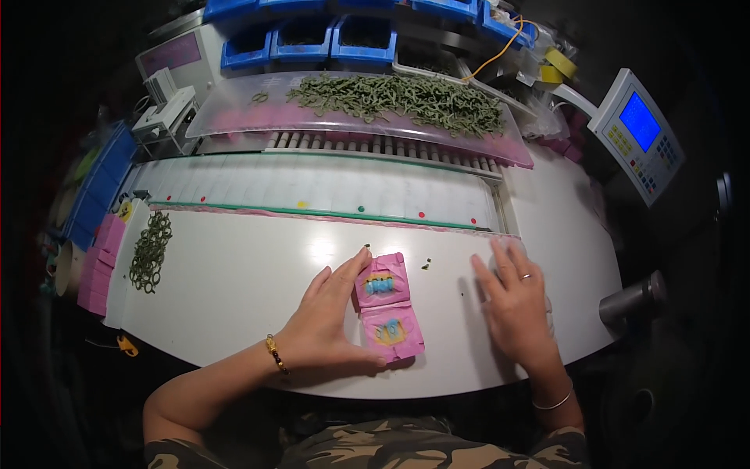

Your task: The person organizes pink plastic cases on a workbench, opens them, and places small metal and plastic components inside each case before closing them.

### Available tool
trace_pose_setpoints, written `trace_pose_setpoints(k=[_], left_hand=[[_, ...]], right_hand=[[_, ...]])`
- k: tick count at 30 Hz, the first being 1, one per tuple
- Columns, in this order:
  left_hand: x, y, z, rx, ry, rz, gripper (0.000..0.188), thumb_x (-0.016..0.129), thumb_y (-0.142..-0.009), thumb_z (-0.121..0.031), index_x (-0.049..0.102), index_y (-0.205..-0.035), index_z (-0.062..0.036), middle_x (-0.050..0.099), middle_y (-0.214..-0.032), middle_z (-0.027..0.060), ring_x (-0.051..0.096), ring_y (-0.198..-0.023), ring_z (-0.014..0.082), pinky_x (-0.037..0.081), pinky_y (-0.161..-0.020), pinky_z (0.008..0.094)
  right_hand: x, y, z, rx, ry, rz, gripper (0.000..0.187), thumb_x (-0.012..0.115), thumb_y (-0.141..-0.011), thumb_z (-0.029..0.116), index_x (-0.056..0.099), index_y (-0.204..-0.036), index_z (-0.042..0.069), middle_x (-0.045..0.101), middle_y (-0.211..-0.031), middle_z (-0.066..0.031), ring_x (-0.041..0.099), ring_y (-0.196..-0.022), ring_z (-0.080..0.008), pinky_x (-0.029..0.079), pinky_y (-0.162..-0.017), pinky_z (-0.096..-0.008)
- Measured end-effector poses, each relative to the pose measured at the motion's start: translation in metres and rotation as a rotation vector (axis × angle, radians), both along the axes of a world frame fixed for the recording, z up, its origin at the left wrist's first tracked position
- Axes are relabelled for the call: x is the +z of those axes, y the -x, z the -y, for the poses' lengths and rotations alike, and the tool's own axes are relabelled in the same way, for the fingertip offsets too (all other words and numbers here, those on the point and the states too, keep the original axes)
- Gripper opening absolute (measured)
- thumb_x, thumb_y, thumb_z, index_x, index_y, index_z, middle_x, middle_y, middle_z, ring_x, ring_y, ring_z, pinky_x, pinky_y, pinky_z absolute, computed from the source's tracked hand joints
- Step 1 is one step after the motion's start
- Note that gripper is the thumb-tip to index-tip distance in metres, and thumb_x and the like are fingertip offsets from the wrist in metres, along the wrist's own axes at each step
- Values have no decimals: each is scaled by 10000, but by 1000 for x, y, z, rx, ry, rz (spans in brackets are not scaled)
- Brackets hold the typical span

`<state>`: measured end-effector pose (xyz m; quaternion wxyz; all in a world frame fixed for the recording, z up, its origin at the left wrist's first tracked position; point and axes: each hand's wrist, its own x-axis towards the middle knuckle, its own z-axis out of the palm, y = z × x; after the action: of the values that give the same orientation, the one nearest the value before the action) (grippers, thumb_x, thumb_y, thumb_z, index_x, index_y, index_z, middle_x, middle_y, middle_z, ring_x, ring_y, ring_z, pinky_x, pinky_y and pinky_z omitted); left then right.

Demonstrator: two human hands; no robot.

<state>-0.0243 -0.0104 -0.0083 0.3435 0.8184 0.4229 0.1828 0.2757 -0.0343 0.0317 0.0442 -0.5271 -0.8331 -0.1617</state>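
While left hand [332, 316] brackets pink packet strip [387, 306] w/ spread fingers, long axis near-far; right hand [516, 301] flat, empty.

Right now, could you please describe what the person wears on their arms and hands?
Both forearms are bare, with camouflage short sleeves at the picture's lower edge. The left hand has a beaded bracelet of gold and dark beads at its wrist. The right hand wears a ring and a thin silver bangle.
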Motion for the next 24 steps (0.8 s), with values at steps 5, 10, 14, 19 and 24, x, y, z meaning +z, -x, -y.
trace_pose_setpoints(k=[5, 10, 14, 19, 24], left_hand=[[-5, 3, -1, -9, -7, 45, 1350, 860, -599, -567, 77, -1544, -5, 324, -1525, 213, 305, -1436, 345, 139, -1194, 485], [-8, 4, -3, -16, 100, 298, 1216, 919, -658, -298, 128, -1530, 7, 333, -1521, 213, 304, -1445, 292, 219, -1205, 435], [0, 5, 3, 23, 225, 539, 1012, 874, -728, -162, 240, -1501, -7, 365, -1515, 170, 338, -1431, 254, 279, -1192, 404], [7, 3, 9, 107, 103, 489, 722, 836, -765, -100, 444, -1363, -6, 552, -1323, 136, 526, -1255, 224, 419, -1081, 372], [2, -2, 11, 108, 36, 568, 346, 732, -828, 34, 575, -1133, -18, 617, -1118, 108, 648, -979, 159, 521, -938, 320]], right_hand=[[-14, 38, 12, 324, 422, -680, 675, 802, -692, 116, 524, -1305, 78, 471, -1382, -181, 490, -1237, -390, 431, -998, -462], [-12, 50, 1, 294, 553, -862, 928, 788, -749, 115, 262, -1511, 44, 316, -1502, -220, 364, -1363, -416, 425, -1057, -451], [-19, 51, -13, 369, 644, -952, 886, 755, -779, 76, 263, -1516, 44, 314, -1511, -208, 384, -1366, -367, 493, -1007, -399], [-15, 54, -19, 365, 573, -1014, 786, 747, -781, 54, 363, -1466, 52, 452, -1347, -165, 514, -1214, -300, 529, -929, -374], [-18, 53, -29, 355, 522, -1027, 460, 746, -778, 64, 581, -1207, 47, 571, -1099, -118, 590, -998, -255, 536, -819, -343]])
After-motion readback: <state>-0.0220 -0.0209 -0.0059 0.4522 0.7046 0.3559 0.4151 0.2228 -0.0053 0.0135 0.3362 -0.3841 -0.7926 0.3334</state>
